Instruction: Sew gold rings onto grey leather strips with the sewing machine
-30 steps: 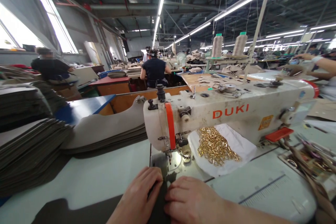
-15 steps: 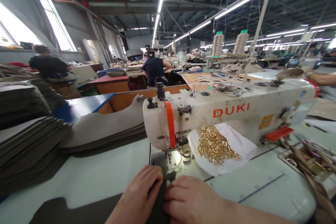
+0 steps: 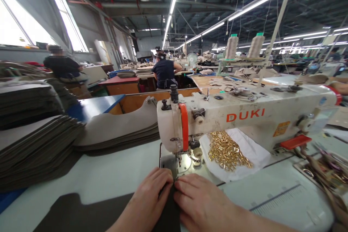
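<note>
A dark grey-brown fabric piece (image 3: 89,210) lies on the pale sewing table, running from the lower left in under both hands. My left hand (image 3: 152,195) is closed on its far edge, thumb and fingers pressed together. Beside it, my right hand (image 3: 201,197) has its fingers curled onto the same edge; the fingertips of both hands almost meet. Just beyond them is the needle and presser foot area (image 3: 179,159) of the white sewing machine (image 3: 206,114). What the fingertips pinch, apart from the fabric, is hidden.
Gold metal rings (image 3: 228,152) are heaped on a white cloth (image 3: 258,154) under the machine arm. Stacks of cut fabric (image 3: 35,152) stand at the left. A tray (image 3: 307,174) with straps and tools sits at the right. Co-workers are farther back.
The view has turned slightly left. My hands have drawn closer together at the fabric's edge, covering the small dark tip that showed between them.
</note>
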### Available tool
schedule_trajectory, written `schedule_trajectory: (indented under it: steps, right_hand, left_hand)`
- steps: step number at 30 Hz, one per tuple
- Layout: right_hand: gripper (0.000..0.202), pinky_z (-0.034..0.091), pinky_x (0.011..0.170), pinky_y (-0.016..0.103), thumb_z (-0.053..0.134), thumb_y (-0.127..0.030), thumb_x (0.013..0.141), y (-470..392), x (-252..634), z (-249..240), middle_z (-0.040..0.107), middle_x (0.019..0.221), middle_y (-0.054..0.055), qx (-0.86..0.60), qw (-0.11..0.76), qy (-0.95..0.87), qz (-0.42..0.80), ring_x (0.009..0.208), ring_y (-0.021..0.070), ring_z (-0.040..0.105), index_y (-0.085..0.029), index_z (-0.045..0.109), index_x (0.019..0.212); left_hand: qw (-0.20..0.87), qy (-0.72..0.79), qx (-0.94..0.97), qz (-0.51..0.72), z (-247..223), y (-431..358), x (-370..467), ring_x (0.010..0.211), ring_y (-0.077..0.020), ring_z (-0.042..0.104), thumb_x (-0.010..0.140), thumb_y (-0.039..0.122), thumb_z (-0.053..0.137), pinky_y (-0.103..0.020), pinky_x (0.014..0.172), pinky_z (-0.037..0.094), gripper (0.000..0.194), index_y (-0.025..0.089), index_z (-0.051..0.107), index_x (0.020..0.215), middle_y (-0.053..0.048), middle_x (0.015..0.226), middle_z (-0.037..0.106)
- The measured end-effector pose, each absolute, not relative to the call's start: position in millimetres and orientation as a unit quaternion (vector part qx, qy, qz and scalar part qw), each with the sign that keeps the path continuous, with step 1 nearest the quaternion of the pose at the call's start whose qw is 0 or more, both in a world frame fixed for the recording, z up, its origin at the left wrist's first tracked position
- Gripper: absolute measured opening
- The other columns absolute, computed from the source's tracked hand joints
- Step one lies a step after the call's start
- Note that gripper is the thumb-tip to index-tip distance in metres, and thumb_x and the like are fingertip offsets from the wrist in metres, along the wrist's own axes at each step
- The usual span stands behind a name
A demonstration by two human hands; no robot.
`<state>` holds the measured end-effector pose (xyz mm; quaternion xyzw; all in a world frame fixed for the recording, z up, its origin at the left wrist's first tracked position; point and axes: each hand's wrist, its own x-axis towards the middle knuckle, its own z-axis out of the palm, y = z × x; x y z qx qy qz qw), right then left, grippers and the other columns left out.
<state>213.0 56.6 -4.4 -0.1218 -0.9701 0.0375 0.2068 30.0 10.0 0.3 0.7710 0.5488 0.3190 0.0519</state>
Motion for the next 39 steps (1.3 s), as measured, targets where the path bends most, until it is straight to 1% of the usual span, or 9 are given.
schedule_trajectory:
  steps: [4, 8, 13, 18, 24, 27, 30, 35, 39]
  right_hand:
    - [0.026, 0.04, 0.103, 0.034, 0.055, -0.027, 0.089, 55.7, 213.2, -7.4, 0.065, 0.112, 0.012, -0.127, 0.208, -0.969, 0.039, 0.109, 0.0243, 0.054, -0.009, 0.065, 0.104]
    - [0.026, 0.041, 0.102, 0.033, 0.056, -0.025, 0.088, 54.2, 213.2, -6.7, 0.065, 0.11, 0.012, -0.131, 0.213, -0.967, 0.054, 0.108, 0.0237, 0.055, -0.008, 0.065, 0.105]
    - [0.025, 0.039, 0.103, 0.031, 0.057, -0.024, 0.087, 53.1, 213.3, -5.8, 0.065, 0.107, 0.011, -0.134, 0.209, -0.966, 0.067, 0.107, 0.0221, 0.055, -0.009, 0.064, 0.106]
    - [0.023, 0.038, 0.104, 0.03, 0.059, -0.025, 0.087, 53.4, 213.1, -2.6, 0.065, 0.108, 0.01, -0.138, 0.2, -0.968, 0.062, 0.106, 0.0219, 0.056, -0.01, 0.064, 0.104]
    - [0.023, 0.04, 0.103, 0.03, 0.059, -0.024, 0.087, 53.7, 212.0, 3.4, 0.066, 0.107, 0.01, -0.145, 0.183, -0.97, 0.067, 0.105, 0.0222, 0.057, -0.009, 0.065, 0.104]
    - [0.024, 0.038, 0.104, 0.031, 0.057, -0.024, 0.088, 53.2, 212.3, 0.2, 0.065, 0.109, 0.011, -0.139, 0.185, -0.97, 0.068, 0.107, 0.022, 0.057, -0.009, 0.064, 0.106]
    - [0.028, 0.038, 0.104, 0.031, 0.058, -0.026, 0.088, 52.8, 214.1, -4.9, 0.065, 0.112, 0.012, -0.134, 0.199, -0.968, 0.071, 0.109, 0.0223, 0.056, -0.008, 0.064, 0.108]
    - [0.033, 0.036, 0.105, 0.035, 0.063, -0.029, 0.083, 53.4, 218.2, -6.3, 0.064, 0.116, 0.012, -0.17, 0.202, -0.96, 0.09, 0.111, 0.0249, 0.054, -0.008, 0.065, 0.108]
    - [0.033, 0.033, 0.106, 0.032, 0.062, -0.03, 0.083, 54.3, 218.2, -2.4, 0.065, 0.117, 0.011, -0.166, 0.194, -0.962, 0.099, 0.111, 0.0236, 0.054, -0.009, 0.064, 0.109]
  left_hand:
    - [0.057, 0.552, 0.768, 0.318, 1.7, 9.6, 30.7, 0.073, -0.0161, 0.061, 0.086, 0.01, 0.045, -0.026, 0.068, 0.052, 0.02, 0.023, 0.056, 0.074, 0.001, 0.075, 0.064]
    - [0.057, 0.554, 0.769, 0.313, 2.1, 8.9, 30.0, 0.072, -0.0162, 0.061, 0.086, 0.011, 0.046, -0.027, 0.068, 0.052, 0.02, 0.023, 0.056, 0.073, 0.001, 0.074, 0.064]
    - [0.049, 0.543, 0.775, 0.318, 3.4, 6.7, 28.1, 0.075, -0.0167, 0.064, 0.087, 0.013, 0.046, -0.028, 0.071, 0.055, 0.019, 0.023, 0.059, 0.077, -0.001, 0.079, 0.068]
    - [-0.013, 0.504, 0.805, 0.313, 2.4, 3.4, 21.9, 0.084, -0.0164, 0.068, 0.086, 0.011, 0.045, -0.027, 0.079, 0.058, 0.024, 0.024, 0.065, 0.088, -0.002, 0.09, 0.072]
    - [-0.086, 0.494, 0.832, 0.237, 0.3, -0.3, 17.4, 0.09, -0.018, 0.069, 0.082, 0.003, 0.04, -0.029, 0.085, 0.058, 0.036, 0.021, 0.067, 0.096, -0.004, 0.097, 0.074]
    - [-0.094, 0.477, 0.85, 0.203, 6.4, 0.5, 20.9, 0.087, -0.0183, 0.069, 0.083, 0.001, 0.038, -0.029, 0.084, 0.058, 0.035, 0.018, 0.067, 0.093, -0.005, 0.094, 0.074]
    - [-0.084, 0.474, 0.855, 0.195, 11.1, 2.4, 24.8, 0.083, -0.0181, 0.068, 0.085, 0.003, 0.04, -0.029, 0.081, 0.058, 0.031, 0.018, 0.066, 0.087, -0.005, 0.089, 0.073]
    - [-0.058, 0.489, 0.831, 0.26, 6.5, 4.8, 25.0, 0.078, -0.016, 0.067, 0.087, 0.008, 0.043, -0.026, 0.074, 0.059, 0.023, 0.02, 0.063, 0.086, -0.003, 0.085, 0.07]
    - [-0.079, 0.481, 0.822, 0.294, 0.6, 5.9, 23.4, 0.077, -0.0162, 0.068, 0.089, 0.011, 0.042, -0.027, 0.073, 0.059, 0.023, 0.021, 0.062, 0.085, -0.002, 0.083, 0.071]
